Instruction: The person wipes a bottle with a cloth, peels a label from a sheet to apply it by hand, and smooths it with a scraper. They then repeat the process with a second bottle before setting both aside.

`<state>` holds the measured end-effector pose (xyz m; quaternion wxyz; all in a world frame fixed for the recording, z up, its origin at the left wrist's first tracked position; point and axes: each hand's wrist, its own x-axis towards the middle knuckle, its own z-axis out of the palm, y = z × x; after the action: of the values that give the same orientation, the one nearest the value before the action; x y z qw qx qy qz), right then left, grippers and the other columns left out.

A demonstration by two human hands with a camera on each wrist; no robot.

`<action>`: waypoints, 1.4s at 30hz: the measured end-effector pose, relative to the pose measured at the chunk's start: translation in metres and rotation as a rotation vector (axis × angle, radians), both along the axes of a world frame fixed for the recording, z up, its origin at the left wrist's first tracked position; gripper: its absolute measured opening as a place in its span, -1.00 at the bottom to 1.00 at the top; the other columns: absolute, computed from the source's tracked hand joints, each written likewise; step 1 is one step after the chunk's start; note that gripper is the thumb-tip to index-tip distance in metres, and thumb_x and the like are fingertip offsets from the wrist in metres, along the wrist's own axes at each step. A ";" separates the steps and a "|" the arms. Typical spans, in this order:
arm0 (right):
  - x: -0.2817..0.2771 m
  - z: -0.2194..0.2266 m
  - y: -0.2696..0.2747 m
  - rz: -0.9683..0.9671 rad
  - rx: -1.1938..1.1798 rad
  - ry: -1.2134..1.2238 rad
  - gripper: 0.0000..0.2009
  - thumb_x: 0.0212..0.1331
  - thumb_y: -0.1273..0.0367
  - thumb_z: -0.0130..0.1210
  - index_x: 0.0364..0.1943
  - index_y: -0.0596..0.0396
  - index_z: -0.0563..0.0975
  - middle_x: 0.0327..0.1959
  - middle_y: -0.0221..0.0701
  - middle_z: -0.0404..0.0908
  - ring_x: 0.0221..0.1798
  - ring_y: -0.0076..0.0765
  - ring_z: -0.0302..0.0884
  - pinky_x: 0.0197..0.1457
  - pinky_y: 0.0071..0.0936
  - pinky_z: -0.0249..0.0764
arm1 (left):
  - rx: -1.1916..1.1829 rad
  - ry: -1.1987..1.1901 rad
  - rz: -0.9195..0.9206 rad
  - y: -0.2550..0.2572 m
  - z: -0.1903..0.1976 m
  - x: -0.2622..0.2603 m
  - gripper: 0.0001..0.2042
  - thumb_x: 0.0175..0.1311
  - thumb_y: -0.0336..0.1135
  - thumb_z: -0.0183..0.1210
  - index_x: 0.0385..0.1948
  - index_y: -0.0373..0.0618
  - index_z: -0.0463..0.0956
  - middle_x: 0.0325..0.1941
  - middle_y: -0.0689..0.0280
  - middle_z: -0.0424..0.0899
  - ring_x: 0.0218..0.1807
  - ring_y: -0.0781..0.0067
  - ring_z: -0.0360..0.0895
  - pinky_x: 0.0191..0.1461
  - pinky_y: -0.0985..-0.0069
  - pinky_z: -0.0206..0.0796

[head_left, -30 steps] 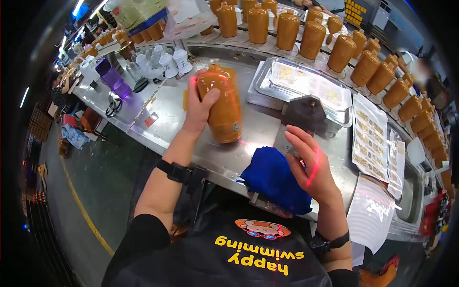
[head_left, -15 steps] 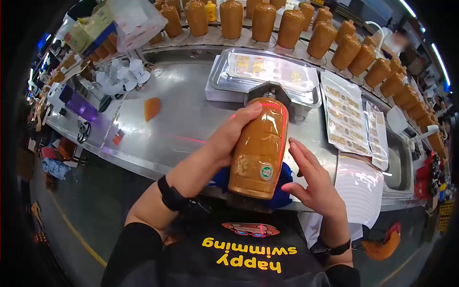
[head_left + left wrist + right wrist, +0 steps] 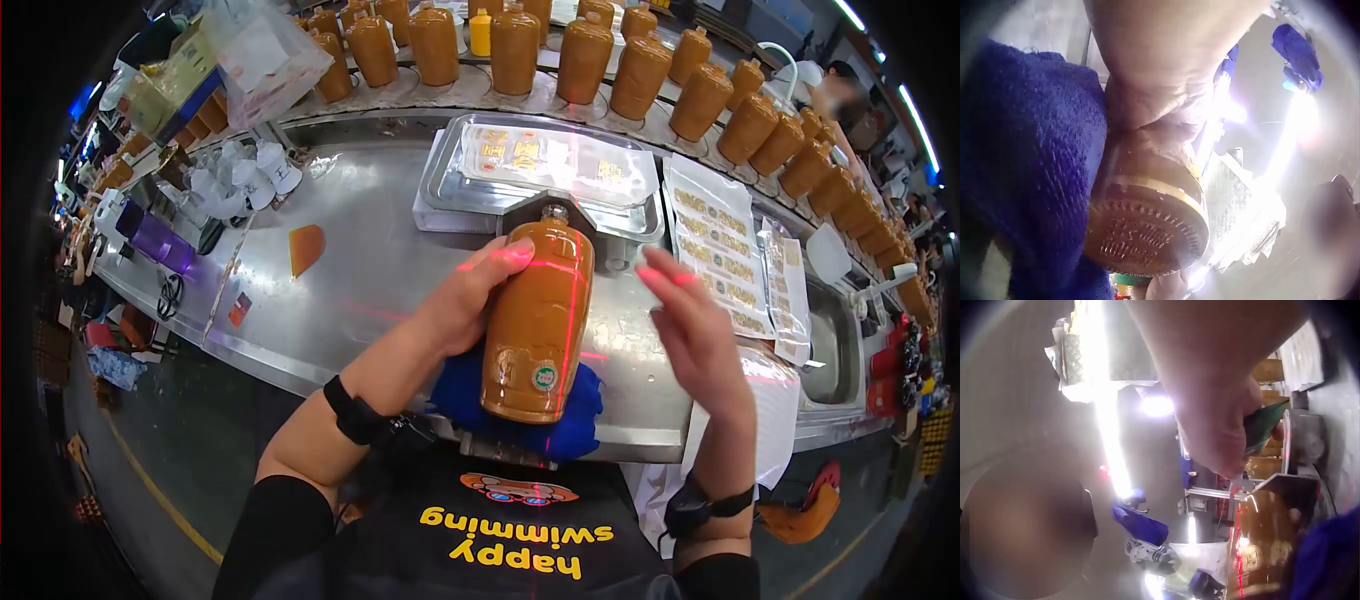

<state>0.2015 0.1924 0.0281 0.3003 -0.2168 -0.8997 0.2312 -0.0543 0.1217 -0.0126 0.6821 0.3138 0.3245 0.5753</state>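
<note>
A glossy brown bottle (image 3: 537, 320) lies with its neck toward a dark angular block (image 3: 520, 210) and its base toward me, over a blue cloth (image 3: 455, 390). A round green sticker (image 3: 544, 377) is near its base. My left hand (image 3: 475, 300) grips the bottle's left side, thumb near the shoulder. In the left wrist view the base (image 3: 1141, 244) shows raised lettering. My right hand (image 3: 695, 325) is raised to the right of the bottle, apart from it and blurred. The right wrist view shows a thin dark green flat piece (image 3: 1262, 428) between its fingers.
Trays with a gold-printed sheet (image 3: 560, 160) stand behind the block; more sheets (image 3: 715, 245) lie right, near a sink (image 3: 835, 345). An orange flat piece (image 3: 306, 248) and a purple bottle (image 3: 160, 240) are left. Several brown bottles (image 3: 513, 55) line the back. Red laser lines cross the bottle.
My left hand has brought the bottle from the left onto the blue cloth, its neck now at the block. My right hand has moved up and right, away from the bottle.
</note>
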 end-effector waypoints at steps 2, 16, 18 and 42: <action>-0.016 0.012 0.041 -0.077 0.188 -0.061 -0.65 0.20 0.59 -0.03 0.08 0.09 0.53 0.22 -0.05 0.43 0.18 0.07 0.46 0.19 -0.25 0.43 | 0.031 0.053 0.002 -0.002 0.000 0.000 -0.51 0.39 -0.04 0.03 0.21 -0.18 0.27 0.10 0.21 0.51 0.11 0.45 0.50 0.19 0.46 0.36; -0.194 -0.020 0.226 -0.051 0.431 -0.796 -0.42 0.04 0.62 -0.07 0.08 -0.41 0.59 0.31 -0.28 0.33 0.32 -0.06 0.28 0.26 -0.16 0.39 | 0.124 0.286 0.008 -0.007 -0.015 -0.010 -0.25 0.36 0.18 0.00 0.36 -0.24 0.02 0.32 0.20 0.30 0.36 0.40 0.23 0.41 0.40 0.07; -0.201 -0.025 0.239 -0.069 0.457 -0.767 -0.45 0.03 0.61 -0.06 0.04 -0.40 0.62 0.28 -0.27 0.35 0.31 -0.06 0.29 0.24 -0.17 0.41 | 0.117 0.285 -0.014 -0.006 -0.017 -0.020 -0.20 0.34 0.19 0.02 0.38 -0.26 -0.03 0.36 0.17 0.24 0.40 0.36 0.17 0.44 0.38 0.01; -0.072 0.040 0.218 -0.294 0.140 -0.136 -0.70 0.20 0.29 0.20 -0.06 0.17 0.56 -0.10 -0.33 0.57 0.00 -0.38 0.51 0.11 -0.46 0.39 | 0.060 0.260 0.038 -0.006 -0.022 -0.029 -0.30 0.37 0.10 0.04 0.34 -0.22 0.05 0.27 0.21 0.33 0.31 0.41 0.27 0.38 0.45 0.08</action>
<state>0.1295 0.4107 0.0683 0.2837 -0.3398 -0.8904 0.1064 -0.0831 0.1157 -0.0343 0.6136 0.3996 0.3987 0.5522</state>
